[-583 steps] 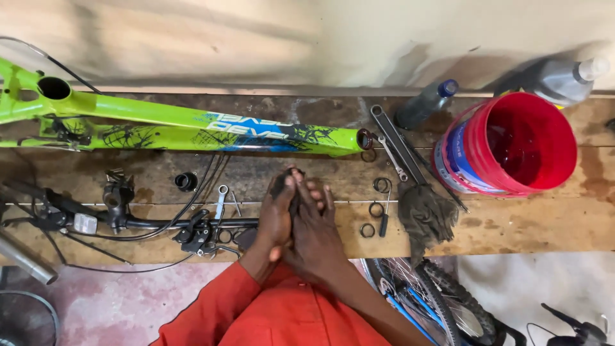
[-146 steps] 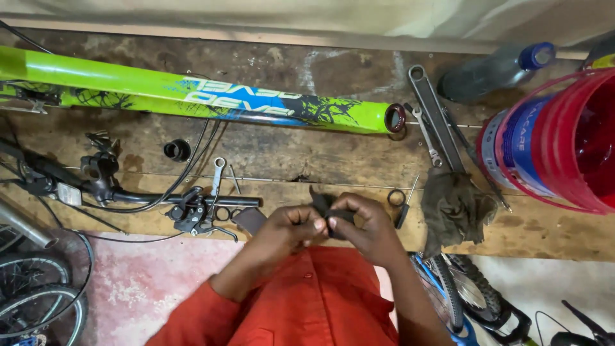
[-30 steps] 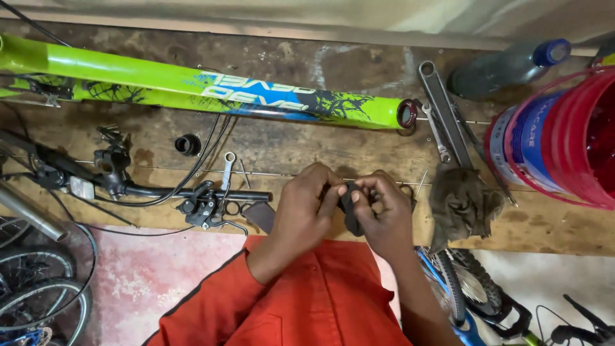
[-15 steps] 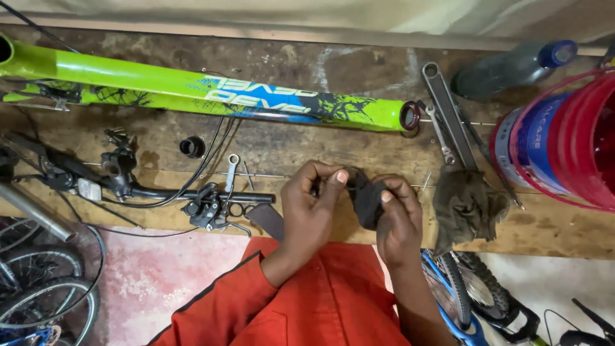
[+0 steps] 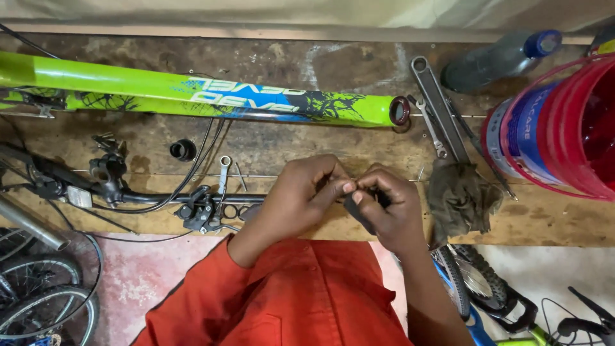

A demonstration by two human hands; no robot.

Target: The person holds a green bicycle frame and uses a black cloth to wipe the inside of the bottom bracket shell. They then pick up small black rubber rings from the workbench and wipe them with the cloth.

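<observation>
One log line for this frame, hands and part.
left hand: pinching small dark part | right hand: gripping same part | above wooden bench

A small dark part (image 5: 359,208) is pinched between the left hand (image 5: 306,192) and the right hand (image 5: 391,208), fingertips meeting, above the wooden bench (image 5: 288,138). Beyond the hands a green bicycle frame (image 5: 192,96) is laid across the bench. Just right of the right hand a dirty rag (image 5: 462,202) is seen, with a long spanner (image 5: 439,106) beyond it and a red bucket (image 5: 564,128) further right. Left of the hands a black handlebar (image 5: 128,195) is laid.
</observation>
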